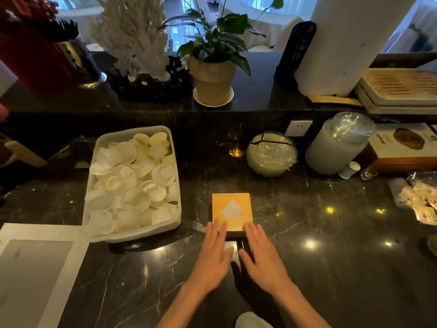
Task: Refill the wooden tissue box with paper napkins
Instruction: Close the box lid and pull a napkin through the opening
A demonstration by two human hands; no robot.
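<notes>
A square wooden tissue box (246,204) sits on the dark marble counter, its lid on, with a white napkin (232,209) showing through the drop-shaped opening. My left hand (214,254) lies flat with spread fingers, its fingertips over the box's near left corner. My right hand (261,255) lies flat as well, fingertips touching the near right corner. Neither hand holds anything. A stack of flat white paper napkins (35,233) lies at the counter's left front edge.
A white tub (176,223) full of round white lids stands left of the box. Behind are a glass bowl (272,153), a stack of clear cups (338,147), a potted plant (212,79) and boxes (402,150). Wrapped packets (421,197) lie at the right.
</notes>
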